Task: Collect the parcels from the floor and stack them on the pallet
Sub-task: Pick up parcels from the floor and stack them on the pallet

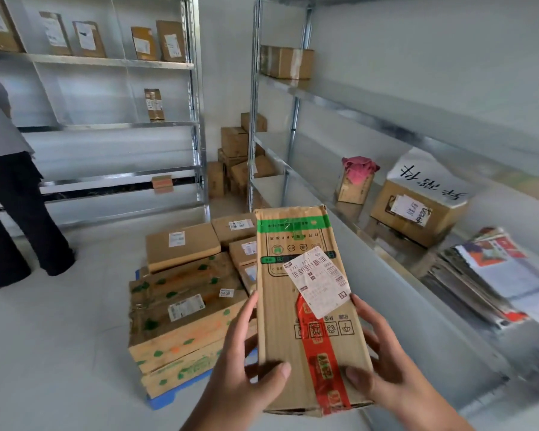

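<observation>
I hold a long brown cardboard parcel in front of me, with a green band at its far end, a white label and red tape. My left hand grips its left side, thumb on top. My right hand grips its right side, thumb on the near top. Below and to the left, a blue pallet carries a stack of parcels: large boxes with green and orange print, with smaller plain boxes on top and behind.
Metal shelving runs along the right with boxes, a pink cloth and stacked flat cartons. Another rack with small parcels stands at the back left. More boxes pile in the corner. A person stands at far left.
</observation>
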Tool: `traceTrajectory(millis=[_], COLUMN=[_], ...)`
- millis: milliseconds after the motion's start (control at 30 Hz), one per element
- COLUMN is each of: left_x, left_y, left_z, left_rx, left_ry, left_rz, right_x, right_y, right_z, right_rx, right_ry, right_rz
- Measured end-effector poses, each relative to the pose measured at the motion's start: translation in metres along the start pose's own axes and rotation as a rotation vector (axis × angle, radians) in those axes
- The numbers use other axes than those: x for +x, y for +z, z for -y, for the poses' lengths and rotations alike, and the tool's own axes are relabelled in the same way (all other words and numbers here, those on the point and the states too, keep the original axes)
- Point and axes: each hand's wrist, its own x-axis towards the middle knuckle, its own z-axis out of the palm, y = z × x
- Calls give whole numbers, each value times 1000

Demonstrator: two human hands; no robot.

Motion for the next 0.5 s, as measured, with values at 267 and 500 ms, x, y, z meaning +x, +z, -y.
traceTrajectory(millis=[267, 500], left_x=[89, 175], left_y=[62, 122], left_z=[23, 63], left_rx=[-54, 10], left_ry=[-99, -216], left_rz=[152, 161], right_x=[11, 60], right_y=[-83, -162], right_z=[-43, -94], right_rx=[73, 99], right_ry=[142, 169], right_rz=[-149, -167])
